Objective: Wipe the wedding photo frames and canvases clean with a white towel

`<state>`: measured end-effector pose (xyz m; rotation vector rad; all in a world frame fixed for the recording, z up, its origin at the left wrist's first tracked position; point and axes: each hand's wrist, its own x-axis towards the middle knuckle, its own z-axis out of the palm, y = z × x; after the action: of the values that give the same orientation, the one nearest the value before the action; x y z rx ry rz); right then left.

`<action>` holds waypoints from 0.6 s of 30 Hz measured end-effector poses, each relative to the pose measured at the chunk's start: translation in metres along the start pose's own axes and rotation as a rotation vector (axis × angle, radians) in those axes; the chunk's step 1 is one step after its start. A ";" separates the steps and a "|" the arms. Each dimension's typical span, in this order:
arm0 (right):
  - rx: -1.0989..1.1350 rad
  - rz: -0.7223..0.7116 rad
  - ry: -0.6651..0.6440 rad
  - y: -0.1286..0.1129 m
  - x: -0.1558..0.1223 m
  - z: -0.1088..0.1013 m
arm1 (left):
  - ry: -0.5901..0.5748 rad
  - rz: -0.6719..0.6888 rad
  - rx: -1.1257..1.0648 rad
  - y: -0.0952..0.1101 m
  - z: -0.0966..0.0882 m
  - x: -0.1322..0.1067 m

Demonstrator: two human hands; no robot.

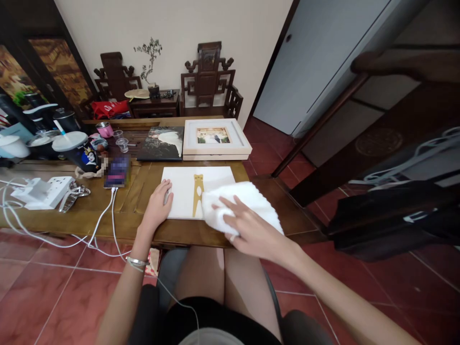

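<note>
A white rectangular board (183, 194) with a golden stand piece (197, 191) down its middle lies flat on the wooden table (143, 191) in front of me. My left hand (157, 207) rests on the board's left edge, fingers curled loosely over it. My right hand (247, 229) lies flat, fingers spread, on a white cloth (240, 201) that covers the board's right part.
Behind the board lie a dark photo print (161, 143) and a cream picture frame (215, 139). To the left are a phone (117, 172) on a cable, a power strip (45, 190), cups and a lidded drink (77, 151). Carved chairs (208, 81) stand at the wall.
</note>
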<state>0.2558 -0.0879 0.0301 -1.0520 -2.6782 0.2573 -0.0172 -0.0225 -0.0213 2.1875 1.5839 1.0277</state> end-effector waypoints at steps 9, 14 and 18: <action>-0.035 0.100 -0.042 0.031 0.027 -0.010 | -0.026 0.008 0.020 -0.001 -0.001 0.000; -0.116 0.241 -0.053 0.081 0.091 -0.016 | -0.013 0.016 0.008 -0.004 0.000 0.000; -0.124 0.272 -0.020 0.098 0.114 -0.017 | 0.005 0.006 -0.008 -0.004 0.001 0.000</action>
<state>0.2431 0.0621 0.0406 -1.4611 -2.5916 0.1533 -0.0197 -0.0206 -0.0244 2.1879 1.5734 1.0405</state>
